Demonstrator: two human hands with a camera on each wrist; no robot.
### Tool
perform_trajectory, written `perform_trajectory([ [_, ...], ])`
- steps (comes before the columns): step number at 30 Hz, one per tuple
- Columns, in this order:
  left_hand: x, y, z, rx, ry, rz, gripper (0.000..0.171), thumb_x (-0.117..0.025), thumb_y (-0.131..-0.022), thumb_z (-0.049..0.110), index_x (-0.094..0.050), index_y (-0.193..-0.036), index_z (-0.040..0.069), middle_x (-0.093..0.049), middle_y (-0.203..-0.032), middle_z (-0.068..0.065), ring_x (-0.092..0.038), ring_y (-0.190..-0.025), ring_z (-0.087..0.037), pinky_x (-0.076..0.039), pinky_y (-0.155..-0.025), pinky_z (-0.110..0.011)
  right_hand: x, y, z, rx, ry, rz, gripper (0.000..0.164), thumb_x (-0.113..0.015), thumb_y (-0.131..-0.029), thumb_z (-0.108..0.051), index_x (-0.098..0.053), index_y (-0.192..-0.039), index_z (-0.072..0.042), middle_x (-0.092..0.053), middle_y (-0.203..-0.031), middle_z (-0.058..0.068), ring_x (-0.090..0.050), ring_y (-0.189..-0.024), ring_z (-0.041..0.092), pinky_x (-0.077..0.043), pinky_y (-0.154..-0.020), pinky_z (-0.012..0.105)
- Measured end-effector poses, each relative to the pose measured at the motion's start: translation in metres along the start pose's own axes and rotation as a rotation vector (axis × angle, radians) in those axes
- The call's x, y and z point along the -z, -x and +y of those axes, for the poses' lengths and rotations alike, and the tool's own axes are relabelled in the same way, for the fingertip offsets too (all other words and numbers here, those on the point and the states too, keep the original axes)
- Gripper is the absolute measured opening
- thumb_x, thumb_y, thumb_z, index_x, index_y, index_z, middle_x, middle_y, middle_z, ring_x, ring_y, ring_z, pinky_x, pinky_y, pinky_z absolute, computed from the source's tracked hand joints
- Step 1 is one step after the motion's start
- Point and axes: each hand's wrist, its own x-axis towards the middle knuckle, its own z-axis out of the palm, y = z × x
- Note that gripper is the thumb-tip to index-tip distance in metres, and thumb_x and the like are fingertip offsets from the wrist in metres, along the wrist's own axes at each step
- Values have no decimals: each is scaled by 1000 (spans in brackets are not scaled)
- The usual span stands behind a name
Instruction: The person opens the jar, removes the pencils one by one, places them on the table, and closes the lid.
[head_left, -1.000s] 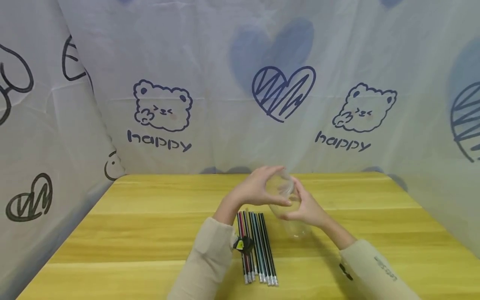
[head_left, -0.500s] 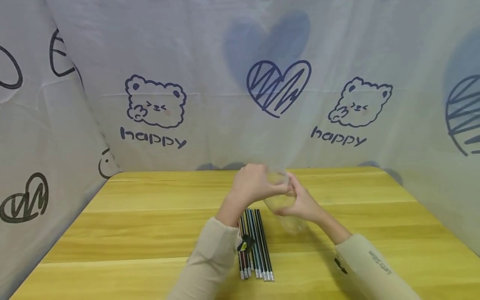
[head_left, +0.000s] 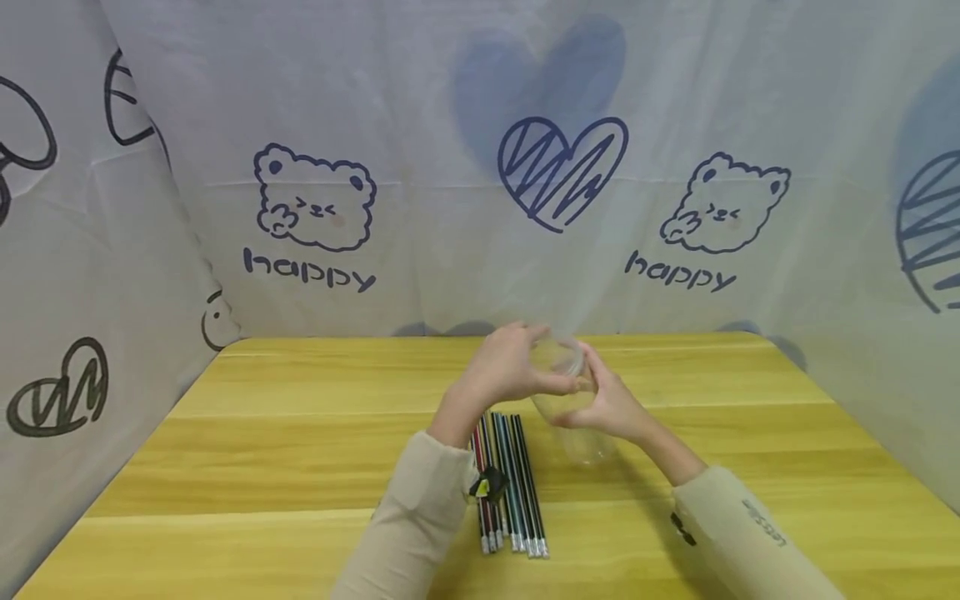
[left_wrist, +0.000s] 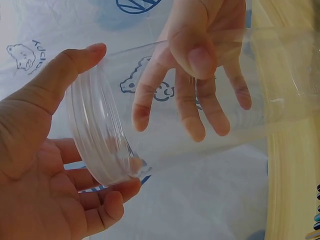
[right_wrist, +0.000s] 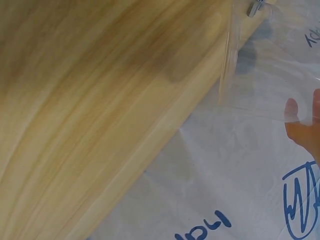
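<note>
A clear plastic jar (left_wrist: pixel 240 125) is held tilted above the table, its lidded end up and toward my left hand. My left hand (head_left: pixel 504 367) grips the clear ridged lid (left_wrist: pixel 97 120), thumb on one side of the rim and fingertips on the other. Around the jar's body curls my right hand (head_left: pixel 613 407); its thumb and fingers show through the clear wall in the left wrist view. The jar's base hangs close over the wood in the head view. At the right wrist view's edge, fingertips (right_wrist: pixel 292 110) press the jar wall.
Several pencils (head_left: pixel 517 483) with silver eraser ends lie side by side on the yellow wooden table (head_left: pixel 262 467), partly behind my left sleeve (head_left: pixel 420 508). A white cloth (head_left: pixel 450 250) printed with bears and hearts stands behind the table and along its sides.
My left hand turned at the lid, its fingers bunching, then turned back with its fingers spread round the rim. The right hand keeps the jar in nearly the same place. The head view shifted slightly.
</note>
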Motion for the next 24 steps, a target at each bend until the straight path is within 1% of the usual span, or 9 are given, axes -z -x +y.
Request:
perform_trajectory([
  [5, 2, 0, -6, -24, 32, -22, 87, -75, -66, 46, -38, -135, 9, -41, -134, -10, -40, -119, -25, -34, -97, -40, 1, -4, 19, -8, -24, -13, 92, -76, -65, -1, -23, -139, -14, -43, -126, 19, -45, -109, 41, -46, -80, 48],
  [9, 2, 0, -9, -34, 50, -32, 88, -76, -65, 43, -37, -136, 9, -42, -132, -11, -43, -115, -24, -36, -95, -38, 1, -4, 13, 9, -34, -17, 89, -76, -66, -1, -24, -138, -11, -42, -125, 21, -44, -109, 42, -44, -82, 51],
  [12, 1, 0, -9, -45, 51, -38, 87, -77, -66, 41, -37, -136, 10, -43, -131, -11, -43, -114, -24, -37, -94, -39, 2, -2, 13, 4, -28, -13, 89, -76, -65, -2, -25, -137, -11, -44, -124, 20, -45, -109, 40, -43, -83, 51],
  [14, 0, 0, -9, -55, 51, -40, 87, -77, -65, 40, -37, -136, 10, -43, -130, -11, -44, -113, -24, -38, -94, -39, 2, -3, 21, 1, -38, -13, 90, -76, -65, -1, -25, -137, -13, -44, -124, 20, -45, -108, 39, -42, -84, 51],
  [16, 0, 0, -10, -71, 51, -40, 87, -77, -65, 40, -38, -136, 10, -44, -129, -11, -44, -113, -24, -38, -93, -39, 3, -3, 27, 12, -50, -14, 91, -76, -64, 3, -24, -138, -11, -44, -124, 21, -45, -108, 39, -40, -87, 53],
  [19, -1, 0, -11, -100, 50, -33, 86, -78, -65, 39, -38, -135, 9, -44, -129, -12, -44, -113, -24, -38, -93, -39, 3, -3, 28, 36, -66, -17, 92, -75, -63, 5, -23, -138, -8, -43, -123, 23, -44, -109, 40, -35, -90, 55],
  [24, -2, -1, -12, -121, 66, -29, 87, -79, -64, 38, -38, -135, 10, -42, -132, -11, -42, -116, -24, -36, -94, -41, 5, -2, 30, 50, -73, -19, 90, -77, -64, 1, -25, -137, -9, -44, -124, 17, -44, -112, 33, -34, -93, 53],
])
